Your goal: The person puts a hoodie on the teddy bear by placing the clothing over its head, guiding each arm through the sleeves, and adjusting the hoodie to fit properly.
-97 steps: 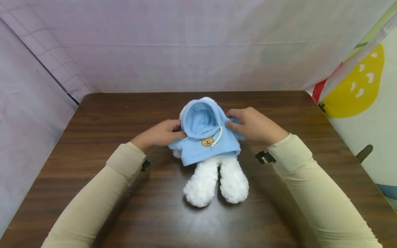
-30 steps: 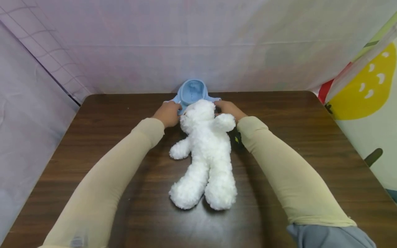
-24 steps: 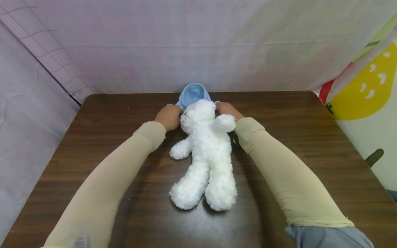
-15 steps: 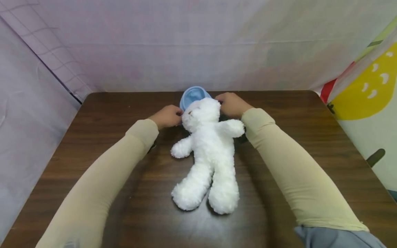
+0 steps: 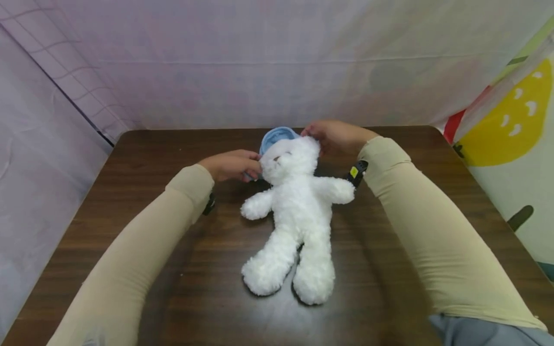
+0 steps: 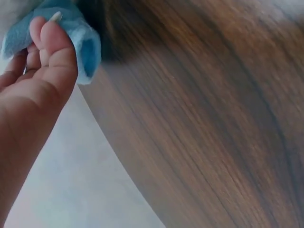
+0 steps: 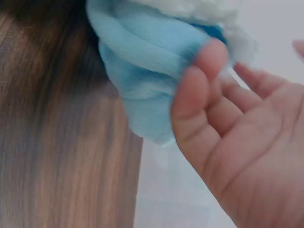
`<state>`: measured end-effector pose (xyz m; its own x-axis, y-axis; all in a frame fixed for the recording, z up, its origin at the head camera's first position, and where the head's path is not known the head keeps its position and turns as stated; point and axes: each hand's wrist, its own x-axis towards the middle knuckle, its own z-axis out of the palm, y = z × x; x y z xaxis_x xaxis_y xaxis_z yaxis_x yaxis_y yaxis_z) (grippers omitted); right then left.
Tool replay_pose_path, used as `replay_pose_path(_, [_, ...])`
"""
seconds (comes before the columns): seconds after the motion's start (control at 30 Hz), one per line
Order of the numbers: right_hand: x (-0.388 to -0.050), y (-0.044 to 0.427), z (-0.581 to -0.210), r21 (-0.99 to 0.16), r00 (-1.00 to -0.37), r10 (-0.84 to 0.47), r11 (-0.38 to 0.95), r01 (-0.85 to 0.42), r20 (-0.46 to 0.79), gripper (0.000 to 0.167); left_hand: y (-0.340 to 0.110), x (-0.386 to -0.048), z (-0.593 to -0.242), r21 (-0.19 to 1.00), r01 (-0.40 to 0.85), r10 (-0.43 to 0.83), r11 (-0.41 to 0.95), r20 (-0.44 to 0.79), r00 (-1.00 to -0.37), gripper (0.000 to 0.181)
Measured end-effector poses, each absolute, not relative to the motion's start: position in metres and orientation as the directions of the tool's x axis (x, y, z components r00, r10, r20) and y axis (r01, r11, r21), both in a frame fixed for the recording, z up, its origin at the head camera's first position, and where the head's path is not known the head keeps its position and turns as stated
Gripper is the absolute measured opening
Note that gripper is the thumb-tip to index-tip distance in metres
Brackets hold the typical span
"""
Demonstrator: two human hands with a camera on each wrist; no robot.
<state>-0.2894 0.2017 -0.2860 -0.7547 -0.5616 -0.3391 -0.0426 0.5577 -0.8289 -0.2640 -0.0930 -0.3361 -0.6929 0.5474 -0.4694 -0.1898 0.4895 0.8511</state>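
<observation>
A white plush toy lies on its back, legs toward the near side, arms spread. Behind its head shows the rim of a light blue hooded garment; the rest is hidden under the head. My left hand is at the left side of the head; in the left wrist view this hand pinches the blue cloth near a sleeve opening. At the upper right of the head is my right hand. The right wrist view has this hand with curled fingers pinching the blue cloth.
The brown wooden table ends at a pale hanging cloth behind the toy. Another pale cloth hangs at the left, and a printed one with a yellow shape is at the right.
The garment was on the front of the toy at first, then behind its head; since then it has come nearer, under the head. The head has shifted right, and my hands have moved apart.
</observation>
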Motion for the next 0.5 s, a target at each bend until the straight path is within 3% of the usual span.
replay_pose_path(0.13, [-0.283, 0.206, -0.276, -0.798, -0.680, -0.626, 0.594, -0.101, -0.381, 0.053, -0.089, -0.263, -0.335, 0.857, -0.212, 0.564, 0.469, -0.475, -0.675, 0.052])
replay_pose_path(0.23, [-0.281, 0.206, -0.271, -0.702, -0.676, -0.626, 0.676, -0.222, -0.389, 0.061, -0.085, -0.263, -0.336, 0.864, -0.191, 0.568, 0.466, -0.458, -0.684, 0.048])
replay_pose_path(0.37, [-0.275, 0.202, -0.271, -0.567, -0.748, -0.562, 0.765, -0.306, -0.354, 0.062, -0.079, -0.262, -0.338, 0.881, -0.156, 0.555, 0.447, -0.409, -0.725, 0.036])
replay_pose_path(0.5, [-0.265, 0.195, -0.276, -0.492, -0.814, -0.488, 0.817, -0.300, -0.314, 0.058, -0.074, -0.260, -0.339, 0.897, -0.112, 0.537, 0.428, -0.352, -0.766, 0.026])
